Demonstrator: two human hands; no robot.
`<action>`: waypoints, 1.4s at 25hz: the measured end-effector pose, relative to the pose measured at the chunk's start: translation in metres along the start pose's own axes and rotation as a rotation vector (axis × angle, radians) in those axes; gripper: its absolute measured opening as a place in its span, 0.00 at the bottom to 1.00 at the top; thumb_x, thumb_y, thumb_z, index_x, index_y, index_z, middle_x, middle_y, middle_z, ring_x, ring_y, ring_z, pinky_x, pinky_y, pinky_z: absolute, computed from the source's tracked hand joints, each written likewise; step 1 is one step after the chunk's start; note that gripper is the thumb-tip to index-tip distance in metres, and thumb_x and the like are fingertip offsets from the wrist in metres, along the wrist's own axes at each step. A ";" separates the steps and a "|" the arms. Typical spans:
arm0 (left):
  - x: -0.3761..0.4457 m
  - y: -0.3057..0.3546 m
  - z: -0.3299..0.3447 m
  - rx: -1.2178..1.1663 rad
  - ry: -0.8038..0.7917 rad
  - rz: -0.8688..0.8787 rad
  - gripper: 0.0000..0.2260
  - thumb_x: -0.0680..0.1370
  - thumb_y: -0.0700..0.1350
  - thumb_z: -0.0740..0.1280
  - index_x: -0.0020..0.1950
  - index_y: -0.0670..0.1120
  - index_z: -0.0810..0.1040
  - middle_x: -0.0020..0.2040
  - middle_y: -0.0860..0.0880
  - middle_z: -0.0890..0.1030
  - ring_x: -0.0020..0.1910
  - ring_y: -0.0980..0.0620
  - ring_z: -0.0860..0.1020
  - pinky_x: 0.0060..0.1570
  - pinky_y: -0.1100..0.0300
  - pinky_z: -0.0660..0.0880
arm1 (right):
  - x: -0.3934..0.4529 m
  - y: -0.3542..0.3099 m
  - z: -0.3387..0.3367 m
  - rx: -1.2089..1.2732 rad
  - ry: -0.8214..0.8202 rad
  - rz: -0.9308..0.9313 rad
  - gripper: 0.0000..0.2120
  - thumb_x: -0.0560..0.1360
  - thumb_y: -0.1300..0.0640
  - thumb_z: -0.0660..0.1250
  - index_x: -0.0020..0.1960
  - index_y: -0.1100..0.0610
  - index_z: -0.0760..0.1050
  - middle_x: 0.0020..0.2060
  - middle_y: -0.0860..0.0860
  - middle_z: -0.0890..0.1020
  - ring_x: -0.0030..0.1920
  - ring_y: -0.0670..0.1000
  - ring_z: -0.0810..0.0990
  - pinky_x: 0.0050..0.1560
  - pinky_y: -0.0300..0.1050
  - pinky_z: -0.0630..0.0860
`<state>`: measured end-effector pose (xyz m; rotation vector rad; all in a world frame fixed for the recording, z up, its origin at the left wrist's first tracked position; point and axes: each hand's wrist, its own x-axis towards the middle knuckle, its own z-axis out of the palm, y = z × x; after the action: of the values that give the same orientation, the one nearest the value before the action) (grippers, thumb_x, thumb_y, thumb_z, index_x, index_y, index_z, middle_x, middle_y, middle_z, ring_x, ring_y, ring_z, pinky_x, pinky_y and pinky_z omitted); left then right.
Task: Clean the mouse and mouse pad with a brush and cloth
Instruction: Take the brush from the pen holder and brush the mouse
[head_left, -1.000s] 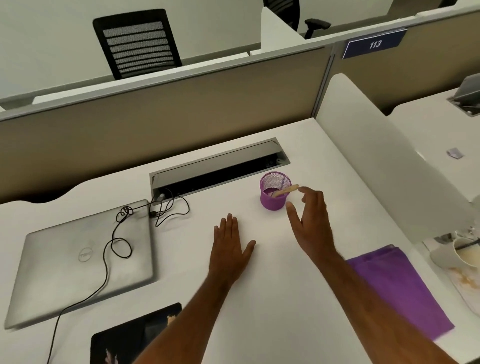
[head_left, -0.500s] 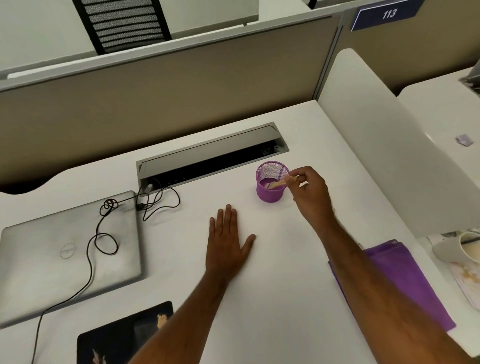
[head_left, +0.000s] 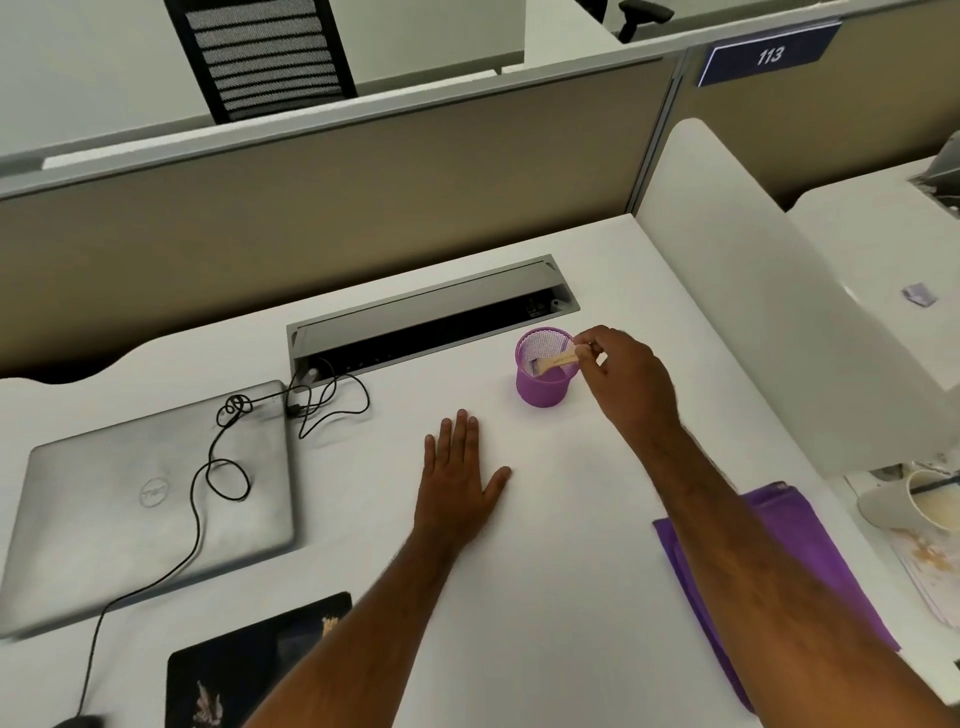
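A purple mesh cup (head_left: 543, 387) stands on the white desk near the cable tray. A brush with a wooden handle (head_left: 556, 359) leans inside it, and my right hand (head_left: 626, 379) pinches the handle's upper end at the cup's rim. My left hand (head_left: 460, 480) lies flat on the desk, fingers straight, holding nothing. A dark mouse pad (head_left: 249, 670) lies at the front left, partly under my left forearm. The black mouse (head_left: 78, 721) shows only at the bottom left edge, its cable running up over the laptop. A folded purple cloth (head_left: 810, 582) lies at the right, partly hidden by my right forearm.
A shut silver laptop (head_left: 130, 519) lies at the left with the black cable (head_left: 218, 467) looped over it. An open cable tray (head_left: 431, 322) sits at the back of the desk. A white divider (head_left: 779, 312) bounds the right side; beyond it stands a stained cup (head_left: 904, 506).
My right hand has reached the cup and closed its fingers on the brush handle. My left hand has stayed flat on the desk. The view shifted slightly.
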<state>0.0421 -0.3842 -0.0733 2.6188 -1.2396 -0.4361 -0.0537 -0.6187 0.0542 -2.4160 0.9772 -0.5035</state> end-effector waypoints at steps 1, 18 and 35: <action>-0.002 -0.001 -0.002 -0.024 -0.009 0.003 0.37 0.84 0.65 0.51 0.85 0.46 0.40 0.84 0.49 0.38 0.84 0.47 0.38 0.82 0.50 0.37 | -0.001 -0.002 -0.005 -0.018 0.023 0.003 0.08 0.83 0.54 0.65 0.58 0.55 0.79 0.51 0.51 0.86 0.39 0.49 0.77 0.35 0.33 0.66; -0.139 -0.050 -0.064 -0.062 0.155 -0.077 0.34 0.84 0.64 0.47 0.85 0.48 0.42 0.84 0.53 0.39 0.83 0.50 0.36 0.82 0.54 0.37 | -0.097 -0.050 -0.046 0.659 -0.033 0.226 0.09 0.83 0.61 0.62 0.55 0.58 0.80 0.43 0.53 0.83 0.36 0.54 0.87 0.26 0.42 0.70; -0.308 -0.188 -0.070 -0.194 0.198 -0.402 0.33 0.85 0.63 0.50 0.85 0.48 0.47 0.85 0.52 0.47 0.84 0.53 0.41 0.81 0.56 0.42 | -0.225 -0.146 0.045 0.721 -0.425 0.262 0.04 0.80 0.63 0.69 0.49 0.62 0.83 0.38 0.58 0.84 0.35 0.50 0.84 0.29 0.45 0.80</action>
<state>0.0159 -0.0230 -0.0128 2.6574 -0.5786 -0.3297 -0.1049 -0.3516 0.0638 -1.6260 0.7384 -0.1819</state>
